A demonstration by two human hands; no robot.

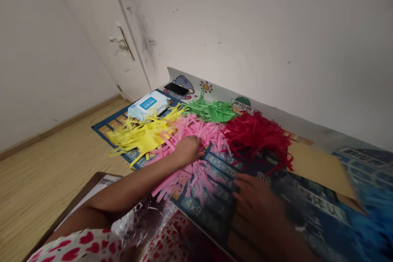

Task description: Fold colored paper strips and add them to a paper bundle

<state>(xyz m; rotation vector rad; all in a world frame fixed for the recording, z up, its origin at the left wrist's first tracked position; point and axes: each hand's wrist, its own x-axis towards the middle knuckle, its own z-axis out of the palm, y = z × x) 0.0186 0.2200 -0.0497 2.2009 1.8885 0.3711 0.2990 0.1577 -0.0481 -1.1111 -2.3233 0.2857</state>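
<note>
My left hand (pixel 188 150) is closed on the pink paper strips (pixel 201 129), which fan out above and below it on the printed table cover (pixel 215 213). To the right, my right hand (pixel 258 196) is over the cover, blurred, with its fingers apart and nothing seen in it. Yellow strips (pixel 147 135) lie left of the pink ones. Green strips (pixel 215 110) are behind them, and a pile of red strips (pixel 258 135) is at their right.
A wipes packet (pixel 149 105) and a black phone (pixel 176 89) lie at the back left. A brown cardboard sheet (pixel 322 168) and blue strips (pixel 374 221) are at the right. Behind the table is a wall (pixel 245 28). Clear plastic (pixel 138 221) is near my lap.
</note>
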